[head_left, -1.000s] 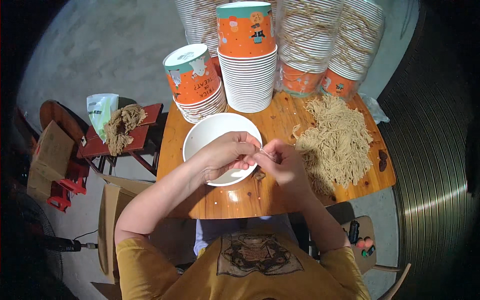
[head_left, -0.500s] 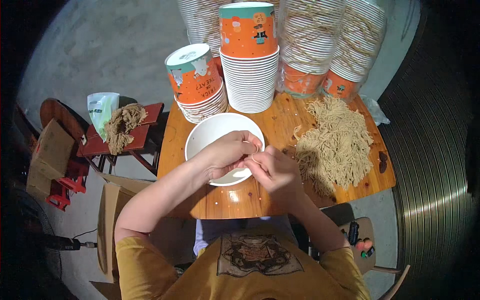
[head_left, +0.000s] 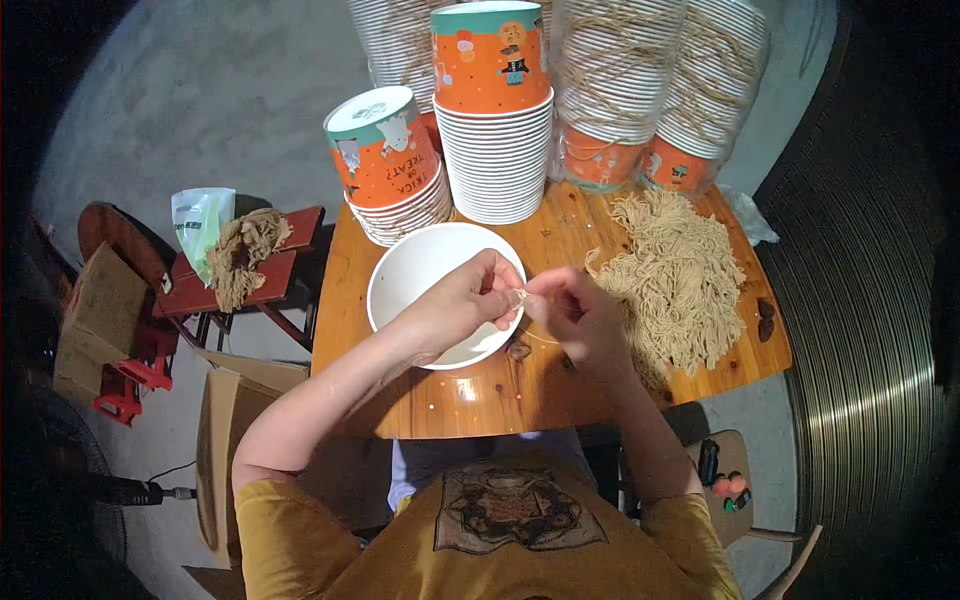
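Note:
A white-lined paper bucket (head_left: 410,272) stands on the wooden table, its open mouth facing up. Over its right side, my left hand (head_left: 470,298) pinches a thin tan cord (head_left: 541,338) between thumb and fingers. My right hand (head_left: 578,318) grips the same cord close by, the two sets of fingertips almost meeting. A loop of the cord hangs below them. Whether it is knotted or passes through the bucket's wall is hidden by my fingers. Right of my right hand lies a heap of loose tan cords (head_left: 690,285).
Behind the bucket rise a tall stack of orange-and-green paper buckets (head_left: 495,160) and a shorter stack (head_left: 385,165). Plastic-wrapped bucket stacks (head_left: 610,90) with cords stand at the back. More cord (head_left: 245,255) lies on a red stool (head_left: 290,240) at left. A cardboard box (head_left: 225,440) is beside me.
Both hands have shifted slightly, the right one moving rightward and up from the left. The cord loop now shows below the fingers. The bucket stays nearly in place.

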